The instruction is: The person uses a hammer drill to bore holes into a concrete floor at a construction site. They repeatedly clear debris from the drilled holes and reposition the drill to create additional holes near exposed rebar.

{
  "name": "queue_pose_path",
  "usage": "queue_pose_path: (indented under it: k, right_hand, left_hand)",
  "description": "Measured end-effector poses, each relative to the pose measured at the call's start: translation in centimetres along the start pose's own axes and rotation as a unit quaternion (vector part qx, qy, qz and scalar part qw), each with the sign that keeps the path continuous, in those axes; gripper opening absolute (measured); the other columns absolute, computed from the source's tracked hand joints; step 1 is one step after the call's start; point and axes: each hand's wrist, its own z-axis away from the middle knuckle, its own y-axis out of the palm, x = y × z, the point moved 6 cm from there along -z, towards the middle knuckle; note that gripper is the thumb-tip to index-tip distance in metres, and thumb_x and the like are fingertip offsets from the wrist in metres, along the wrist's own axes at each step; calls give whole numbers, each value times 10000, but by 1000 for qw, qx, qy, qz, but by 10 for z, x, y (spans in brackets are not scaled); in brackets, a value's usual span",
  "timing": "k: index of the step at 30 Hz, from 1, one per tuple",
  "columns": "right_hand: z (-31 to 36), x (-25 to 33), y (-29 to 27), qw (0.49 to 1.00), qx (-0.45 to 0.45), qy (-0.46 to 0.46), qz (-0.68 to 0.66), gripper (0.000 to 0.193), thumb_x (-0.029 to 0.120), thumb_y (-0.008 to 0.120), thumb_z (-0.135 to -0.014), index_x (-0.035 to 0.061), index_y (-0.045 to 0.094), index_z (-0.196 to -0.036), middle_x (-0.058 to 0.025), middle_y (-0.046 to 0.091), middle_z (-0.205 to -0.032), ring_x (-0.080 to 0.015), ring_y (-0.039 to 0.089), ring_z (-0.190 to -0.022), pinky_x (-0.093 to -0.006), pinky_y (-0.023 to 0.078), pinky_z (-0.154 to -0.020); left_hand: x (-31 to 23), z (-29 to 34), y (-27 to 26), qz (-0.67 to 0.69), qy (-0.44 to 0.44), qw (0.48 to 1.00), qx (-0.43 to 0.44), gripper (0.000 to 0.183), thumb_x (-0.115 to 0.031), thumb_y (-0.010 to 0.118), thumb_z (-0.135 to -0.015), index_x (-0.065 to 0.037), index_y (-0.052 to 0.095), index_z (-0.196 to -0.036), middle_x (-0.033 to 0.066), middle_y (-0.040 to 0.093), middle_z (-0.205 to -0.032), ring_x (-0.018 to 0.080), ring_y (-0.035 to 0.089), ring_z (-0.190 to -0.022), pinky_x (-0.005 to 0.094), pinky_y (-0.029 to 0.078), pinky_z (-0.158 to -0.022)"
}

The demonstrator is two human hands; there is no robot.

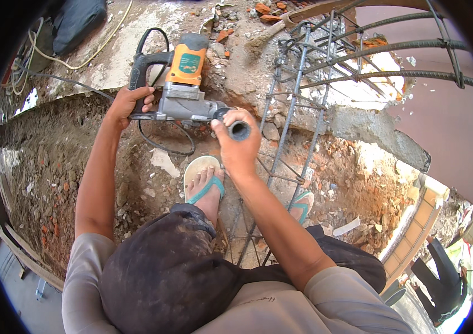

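Observation:
A rotary hammer (183, 83) with an orange motor housing and grey metal body lies across in front of me, over the edge of the dug trench. My left hand (129, 104) is wrapped round the lower part of its black rear handle (138, 72). At the tool's front end, my right hand (239, 139) grips the black side handle (240, 130), whose round hollow end faces up toward me. The right hand hides the tool's nose, so I cannot tell whether a bit is fitted. A dark cord (75, 83) leads off left from the rear handle.
Steel rebar cages (298, 106) stand at the right and run down beside my feet. Broken concrete (381, 133) and loose rubble surround the trench. A dark bag (79, 25) and a pale cable (72, 65) lie at the upper left. Someone in dark clothing (442, 278) is at the lower right.

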Motion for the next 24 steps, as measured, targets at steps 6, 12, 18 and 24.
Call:
queue_pose_path:
  k: [6, 12, 18, 24]
  right_hand:
    - [-9, 11, 2, 999, 26, 33, 19, 293, -63, 887, -937, 69, 626, -944, -30, 698, -1078, -144, 648, -1058, -349, 532, -1039]
    - [-2, 17, 8, 996, 75, 22, 47, 336, -9, 941, -884, 75, 623, -951, -32, 692, -1057, -159, 655, -1043, -355, 531, -1011]
    - [5, 16, 14, 992, 115, 46, 22, 354, 17, 956, -868, 77, 617, -948, -7, 660, -1014, -167, 622, -1013, -354, 519, -996]
    - [2, 14, 17, 990, 125, 64, 18, 348, 47, 959, -887, 92, 621, -962, 21, 632, -993, -127, 604, -971, -328, 513, -960]
  left_hand:
    - [-4, 2, -11, -5, -13, 1000, -12, 117, -112, 768, -1093, -44, 679, -1061, 31, 658, -798, 132, 585, -634, 317, 489, -631]
    - [8, 12, -29, 23, -13, 999, -20, 149, -121, 766, -1098, -83, 622, -1098, 32, 651, -815, 146, 601, -641, 317, 496, -630]
    - [17, 21, -35, 36, -17, 999, -22, 164, -122, 766, -1094, -78, 611, -1128, 42, 647, -822, 155, 609, -651, 323, 509, -633]
    - [14, 27, -34, 30, -35, 998, -43, 169, -114, 765, -1088, -65, 617, -1151, 48, 649, -817, 157, 612, -642, 316, 507, -621]
